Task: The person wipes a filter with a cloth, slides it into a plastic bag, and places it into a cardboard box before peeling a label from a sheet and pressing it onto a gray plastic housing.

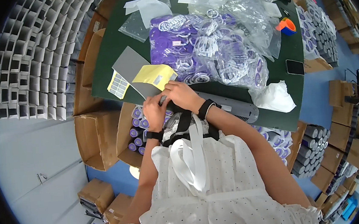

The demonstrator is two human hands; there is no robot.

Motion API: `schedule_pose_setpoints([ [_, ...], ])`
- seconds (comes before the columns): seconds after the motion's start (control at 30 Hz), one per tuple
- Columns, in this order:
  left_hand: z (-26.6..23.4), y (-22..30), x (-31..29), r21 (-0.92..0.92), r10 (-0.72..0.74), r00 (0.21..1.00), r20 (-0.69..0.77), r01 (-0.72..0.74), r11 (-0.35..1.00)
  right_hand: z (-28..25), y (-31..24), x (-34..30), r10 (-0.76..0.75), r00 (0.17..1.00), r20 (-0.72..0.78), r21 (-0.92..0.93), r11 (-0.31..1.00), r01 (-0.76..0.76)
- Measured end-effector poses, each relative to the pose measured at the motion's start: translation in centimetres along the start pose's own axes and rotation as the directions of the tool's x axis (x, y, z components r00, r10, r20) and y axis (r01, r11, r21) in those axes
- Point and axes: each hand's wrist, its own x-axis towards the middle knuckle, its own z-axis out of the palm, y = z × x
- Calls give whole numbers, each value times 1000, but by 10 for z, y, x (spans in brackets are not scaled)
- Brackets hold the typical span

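Observation:
At the near edge of the green table [107,67], both my hands meet with their fingers bent inward. My left hand [154,110] is closed, fingertips pinched by a small grey piece [163,99] whose kind I cannot make out. My right hand [180,95] is closed too, its fingertips against the left ones; what it grips is hidden. Just beyond them lies a yellow sheet [153,75] with a pale label, over a grey board [130,63]. A second sheet of white labels [118,85] rests to the left. Under my right wrist a grey cylinder [234,106] lies along the table edge.
Clear bags of purple and white rings [173,44] fill the table's middle. To the right are a phone [294,67], an orange and blue tape holder [287,26] and crumpled white paper [275,97]. Below the edge stands an open carton [124,136] of purple-ended tubes.

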Motion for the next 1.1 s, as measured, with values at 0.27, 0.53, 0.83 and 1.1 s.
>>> schedule_pose_setpoints([
  [0.27,-20,-5,-9,-344,69,996,48,-48,938,2,6,-2,20,998,65,-6,1000,-20],
  [0.53,-20,-9,5,-298,56,998,25,-46,954,-1,3,3,-131,989,-72,-74,989,125],
  [0.83,-20,-3,17,-320,65,997,-47,-77,944,-8,3,5,-118,982,-146,-110,989,103],
  [1.1,-12,-20,28,-433,-32,994,106,75,898,-6,10,2,-230,958,-173,-159,966,203],
])
